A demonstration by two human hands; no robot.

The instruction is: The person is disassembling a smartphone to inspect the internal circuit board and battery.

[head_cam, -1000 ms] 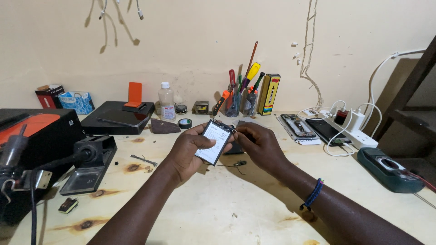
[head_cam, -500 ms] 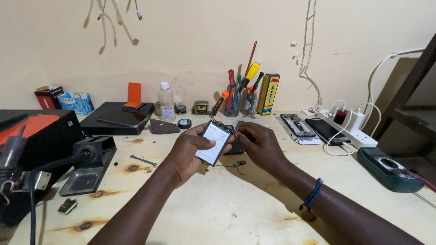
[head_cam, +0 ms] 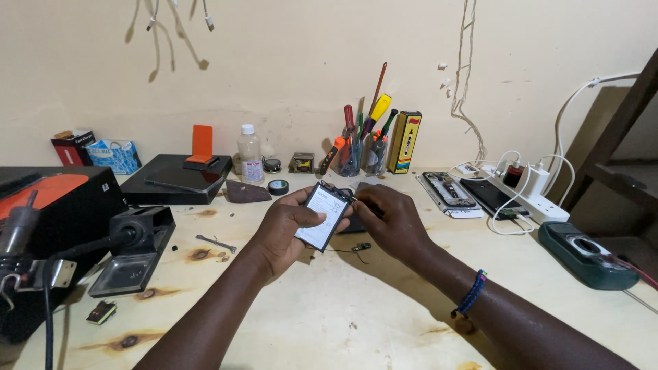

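The phone battery (head_cam: 322, 216) sits in our left hand (head_cam: 284, 229), raised above the wooden bench (head_cam: 356, 315), its white labelled face tilted towards us so we can read it. Our left fingers curl under its far edge while the thumb (head_cam: 310, 218) presses across the label, clamping it firmly. Our right hand (head_cam: 392, 223) closes around the battery's upper right corner, fingertips pinched near a dark connector; we cannot tell exactly what they grip. It looks flat, rectangular, black-edged.

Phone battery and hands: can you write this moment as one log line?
left hand: holds white phone battery tilted | right hand: fingers at its top edge | below: wooden table | behind: tool cup
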